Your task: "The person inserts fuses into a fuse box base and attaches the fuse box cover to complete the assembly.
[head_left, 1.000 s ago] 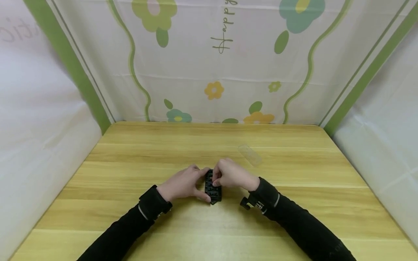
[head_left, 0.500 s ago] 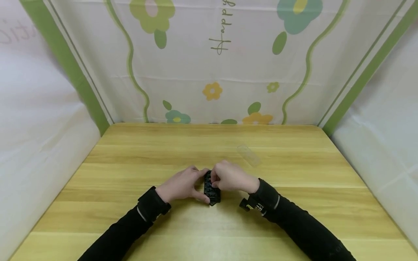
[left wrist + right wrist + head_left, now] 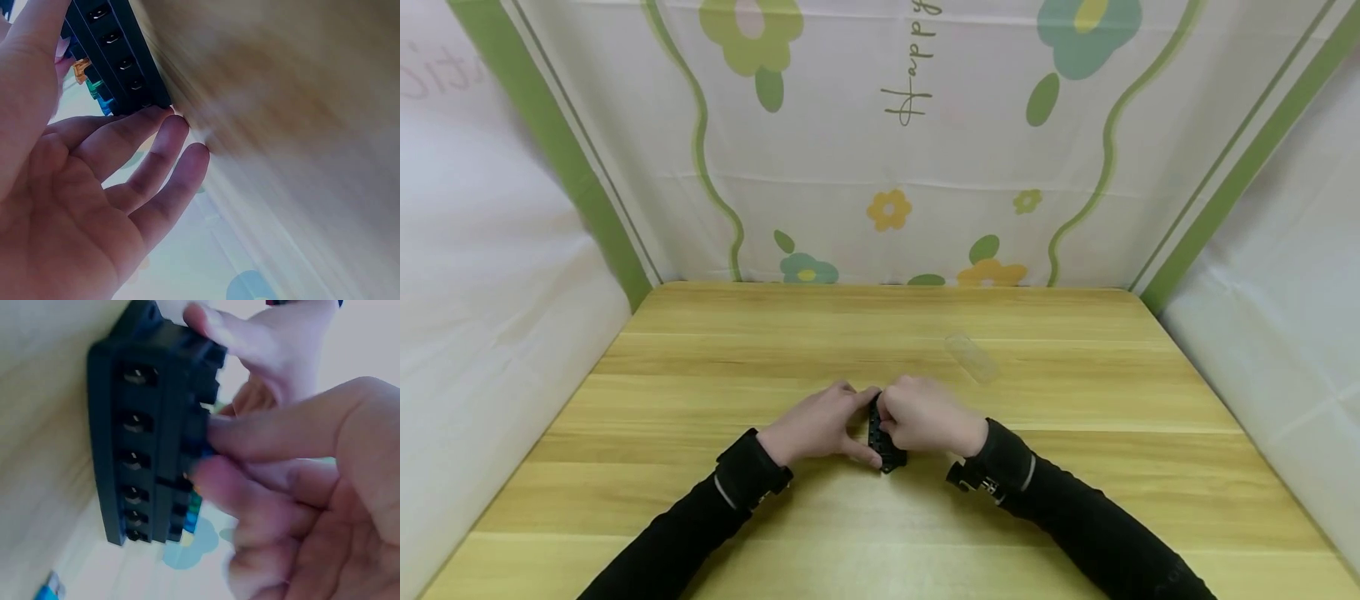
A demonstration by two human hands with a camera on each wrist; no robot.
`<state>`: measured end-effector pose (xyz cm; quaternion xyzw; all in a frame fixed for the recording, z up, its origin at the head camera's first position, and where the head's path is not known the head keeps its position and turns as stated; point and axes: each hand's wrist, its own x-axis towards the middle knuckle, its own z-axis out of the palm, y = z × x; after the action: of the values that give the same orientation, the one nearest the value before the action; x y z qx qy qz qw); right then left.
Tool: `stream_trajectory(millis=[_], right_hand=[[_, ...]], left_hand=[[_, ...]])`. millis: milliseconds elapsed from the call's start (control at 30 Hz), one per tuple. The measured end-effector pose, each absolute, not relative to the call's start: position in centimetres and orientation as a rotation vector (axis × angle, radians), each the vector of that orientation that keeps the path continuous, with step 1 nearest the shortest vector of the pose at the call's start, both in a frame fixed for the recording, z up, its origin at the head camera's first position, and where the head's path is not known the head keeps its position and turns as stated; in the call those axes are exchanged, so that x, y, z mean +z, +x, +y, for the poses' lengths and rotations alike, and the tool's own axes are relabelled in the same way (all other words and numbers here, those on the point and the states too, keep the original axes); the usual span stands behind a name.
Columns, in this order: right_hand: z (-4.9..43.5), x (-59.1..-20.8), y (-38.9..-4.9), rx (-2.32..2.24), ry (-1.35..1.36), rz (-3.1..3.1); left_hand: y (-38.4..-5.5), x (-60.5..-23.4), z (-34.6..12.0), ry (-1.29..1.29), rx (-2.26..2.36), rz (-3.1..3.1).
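A black fuse box (image 3: 891, 455) stands on the table between both hands, with metal contacts along its side in the wrist views. My left hand (image 3: 820, 423) grips it by its two ends, thumb at the near end and fingers at the far end. Above its slots, my right hand (image 3: 931, 418) pinches with thumb and index finger; a sliver of blue at the fingertips looks like a blade fuse (image 3: 207, 450), mostly hidden. Farther along sit an orange fuse (image 3: 80, 70), a green fuse (image 3: 94, 88) and a blue fuse (image 3: 105, 105).
A clear plastic cover (image 3: 972, 357) lies on the wooden table (image 3: 737, 333) beyond the right hand. Something blue with a metal tip (image 3: 47, 589) shows in the right wrist view's lower corner. White floral curtains (image 3: 850, 167) enclose the table at the back and sides.
My right hand has shifted slightly left and turned over the fuse box, covering more of it. The left hand keeps its grip in place.
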<state>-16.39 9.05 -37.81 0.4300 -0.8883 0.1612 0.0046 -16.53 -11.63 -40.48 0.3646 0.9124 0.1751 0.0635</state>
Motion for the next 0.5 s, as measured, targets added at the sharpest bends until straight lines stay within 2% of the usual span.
stream_trajectory(millis=[233, 500], right_hand=[[8.56, -38.08, -15.66, 0.31, 1.381, -2.626], [9.11, -37.78, -15.76, 0.387, 1.383, -2.705]], left_hand=[[-16.67, -40.29, -11.49, 1.126, 0.563, 2.745], [-16.4, -40.2, -11.58, 1.1, 0.584, 2.72]])
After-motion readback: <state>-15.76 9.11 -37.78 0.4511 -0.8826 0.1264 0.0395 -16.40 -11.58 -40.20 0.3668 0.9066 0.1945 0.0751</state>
